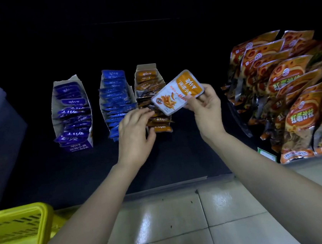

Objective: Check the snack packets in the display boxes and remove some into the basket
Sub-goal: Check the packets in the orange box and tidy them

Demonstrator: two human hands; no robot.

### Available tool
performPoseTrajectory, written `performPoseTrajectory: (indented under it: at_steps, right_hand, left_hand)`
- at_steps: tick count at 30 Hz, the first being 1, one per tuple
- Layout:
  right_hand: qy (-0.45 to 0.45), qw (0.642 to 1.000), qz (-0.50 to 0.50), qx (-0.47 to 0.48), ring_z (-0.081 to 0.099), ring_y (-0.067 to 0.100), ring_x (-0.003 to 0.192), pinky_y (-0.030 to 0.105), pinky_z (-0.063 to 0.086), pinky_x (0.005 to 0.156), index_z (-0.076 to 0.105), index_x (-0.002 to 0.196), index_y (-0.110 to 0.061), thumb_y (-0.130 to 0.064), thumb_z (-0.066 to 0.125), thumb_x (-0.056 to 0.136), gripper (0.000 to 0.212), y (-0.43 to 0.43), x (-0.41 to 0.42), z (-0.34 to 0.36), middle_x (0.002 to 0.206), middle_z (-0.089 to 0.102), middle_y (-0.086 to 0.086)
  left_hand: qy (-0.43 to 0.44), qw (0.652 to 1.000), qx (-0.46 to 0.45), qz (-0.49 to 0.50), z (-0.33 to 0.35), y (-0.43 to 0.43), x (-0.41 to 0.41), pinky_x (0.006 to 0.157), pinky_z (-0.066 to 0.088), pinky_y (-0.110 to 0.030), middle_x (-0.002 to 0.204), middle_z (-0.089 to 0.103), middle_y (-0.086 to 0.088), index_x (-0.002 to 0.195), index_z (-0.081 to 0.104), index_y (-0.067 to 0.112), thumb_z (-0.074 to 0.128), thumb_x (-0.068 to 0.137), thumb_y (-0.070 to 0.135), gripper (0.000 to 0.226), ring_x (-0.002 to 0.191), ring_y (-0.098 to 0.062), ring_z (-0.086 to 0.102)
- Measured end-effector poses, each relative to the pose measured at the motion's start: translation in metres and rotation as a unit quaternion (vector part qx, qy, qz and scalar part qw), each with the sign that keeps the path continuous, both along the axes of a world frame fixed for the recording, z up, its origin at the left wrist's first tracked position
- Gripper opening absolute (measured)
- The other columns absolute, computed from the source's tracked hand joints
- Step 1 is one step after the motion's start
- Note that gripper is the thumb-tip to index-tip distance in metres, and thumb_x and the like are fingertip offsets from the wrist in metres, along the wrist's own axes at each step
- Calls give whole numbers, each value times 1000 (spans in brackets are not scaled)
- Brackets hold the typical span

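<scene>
- You have one orange packet [176,92] lifted at centre frame. It is tilted with its printed face toward you, and your right hand [207,110] pinches its right edge.
- The orange display box [146,67] sits just behind it. Its orange packets [159,122] stand in a ragged row, and your left hand [135,132] grips the near ones.
- The blue display box [103,116], just left, holds a packed row of blue packets [116,98].
- The purple display box [54,106], further left, holds unevenly leaning purple packets [72,109].
- The yellow basket [44,213], with slatted sides, fills the lower left corner.
</scene>
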State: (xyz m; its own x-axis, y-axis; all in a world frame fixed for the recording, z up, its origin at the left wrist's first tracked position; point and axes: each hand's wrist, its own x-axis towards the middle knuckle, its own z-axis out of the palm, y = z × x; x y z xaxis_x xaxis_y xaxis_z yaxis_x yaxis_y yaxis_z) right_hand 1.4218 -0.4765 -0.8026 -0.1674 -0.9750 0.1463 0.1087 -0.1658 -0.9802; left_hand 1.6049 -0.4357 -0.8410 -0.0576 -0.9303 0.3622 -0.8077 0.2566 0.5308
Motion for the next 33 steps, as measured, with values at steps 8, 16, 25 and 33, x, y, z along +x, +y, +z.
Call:
performPoseTrajectory:
  at_steps: [8, 16, 25, 33]
  right_hand:
    - [85, 995, 59, -15, 64, 10, 95, 32, 54, 85, 55, 100, -18, 2, 56, 95, 21, 1, -3, -16, 96, 65, 0]
    - [164, 980, 108, -21, 62, -3, 88, 14, 47, 76, 56, 97, -14, 1, 55, 96, 16, 2, 2, -24, 93, 64, -7]
    - [268, 953, 139, -13, 65, 8, 95, 27, 55, 84, 66, 100, -15, -7, 58, 96, 11, -10, 11, -46, 99, 67, -4]
    - [351, 932, 89, -22, 55, 3, 93, 28, 52, 89, 75, 107, -19, -8, 63, 93, 21, -19, 20, -63, 95, 53, -12]
  left_hand:
    - [-90, 996, 25, -9, -14, 5, 4, 111, 18, -42, 135, 58, -1, 134, 58, 17, 67, 85, 15, 50, 137, -30, 36]
    - [-85, 996, 14, -10, -16, 3, 7, 112, 20, -43, 127, 61, -2, 131, 60, 19, 68, 85, 13, 47, 136, -30, 37]
    - [-76, 997, 2, -12, -20, 0, 11, 110, 28, -51, 126, 58, -6, 126, 63, 19, 70, 82, 11, 45, 135, -31, 38]
    - [-44, 999, -23, -13, -20, -4, 14, 115, 24, -44, 136, 53, -3, 125, 58, 14, 63, 85, 8, 41, 139, -23, 35]
